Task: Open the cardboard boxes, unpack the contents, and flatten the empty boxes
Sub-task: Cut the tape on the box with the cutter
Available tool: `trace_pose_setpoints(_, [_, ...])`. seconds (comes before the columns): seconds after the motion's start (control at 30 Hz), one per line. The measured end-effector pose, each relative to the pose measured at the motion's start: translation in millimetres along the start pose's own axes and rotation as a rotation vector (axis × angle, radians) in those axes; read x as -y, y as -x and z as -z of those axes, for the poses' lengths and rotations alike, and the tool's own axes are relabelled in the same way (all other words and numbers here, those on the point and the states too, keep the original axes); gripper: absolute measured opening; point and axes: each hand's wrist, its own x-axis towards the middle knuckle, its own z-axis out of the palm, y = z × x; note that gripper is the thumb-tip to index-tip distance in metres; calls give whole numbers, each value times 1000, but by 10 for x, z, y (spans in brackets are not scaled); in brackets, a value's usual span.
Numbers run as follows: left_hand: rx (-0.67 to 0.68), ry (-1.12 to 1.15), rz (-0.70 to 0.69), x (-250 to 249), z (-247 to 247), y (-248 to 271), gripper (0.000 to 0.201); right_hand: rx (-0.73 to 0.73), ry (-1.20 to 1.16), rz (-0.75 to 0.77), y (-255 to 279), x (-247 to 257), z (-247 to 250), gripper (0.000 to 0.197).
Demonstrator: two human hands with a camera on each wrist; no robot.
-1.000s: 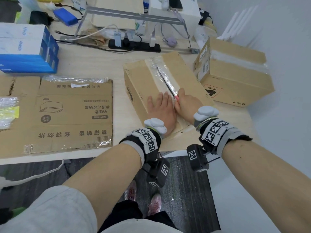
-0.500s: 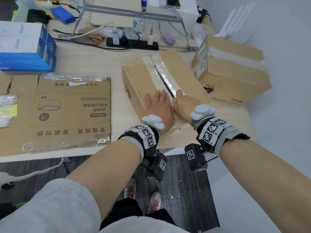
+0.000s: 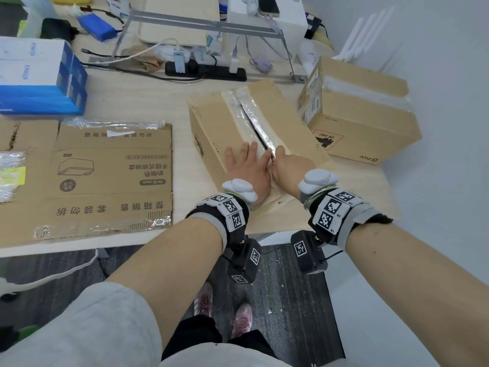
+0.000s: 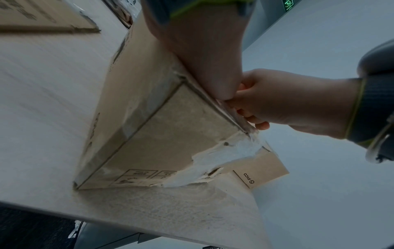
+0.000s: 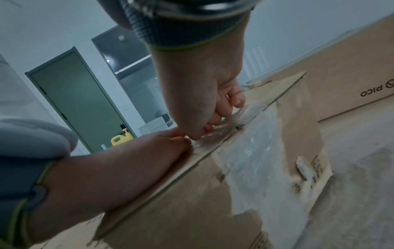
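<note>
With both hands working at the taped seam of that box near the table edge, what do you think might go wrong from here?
1. The right hand has fingers curled into the split seam; the cut tape and flap edge might scrape them.
2. The box sits close to the table edge, held only by the flat left hand; a hard pull might slide it off.
3. The second box lies close beside it, so the opening flap may hit it.
</note>
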Motion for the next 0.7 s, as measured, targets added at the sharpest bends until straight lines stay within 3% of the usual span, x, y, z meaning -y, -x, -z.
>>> trace_pose_setpoints(0.7, [55, -56, 25, -24, 38, -22, 54, 51, 31, 6, 179, -79, 72, 22])
